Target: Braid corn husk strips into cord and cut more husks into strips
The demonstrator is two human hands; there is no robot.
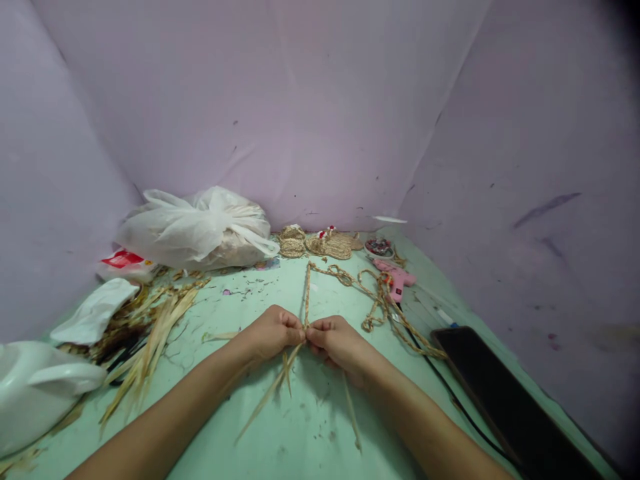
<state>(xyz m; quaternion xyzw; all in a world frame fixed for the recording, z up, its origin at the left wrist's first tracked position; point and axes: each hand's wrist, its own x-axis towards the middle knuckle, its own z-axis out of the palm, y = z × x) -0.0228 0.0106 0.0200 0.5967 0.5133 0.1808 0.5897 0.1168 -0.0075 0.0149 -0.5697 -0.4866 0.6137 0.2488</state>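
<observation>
A braided straw cord [307,293] runs down from a bend on the green table to its working end, where both hands meet. My left hand [275,331] is closed in a pinch on the cord's lower end. Right beside it, my right hand [335,340] pinches the same end, the fingertips nearly touching. Loose straw strands [265,400] hang below the fingers, and another strand [351,410] trails from beneath the right hand. Beyond the bend, the cord continues to the right into a loose tangle [383,300].
A stuffed white plastic bag [200,230] and woven straw slippers [330,245] stand along the back wall. To the left lie dry straw strips [155,340] and a white jug [40,393]. On the right are a pink glue gun [397,277] and a black phone-like slab [505,400].
</observation>
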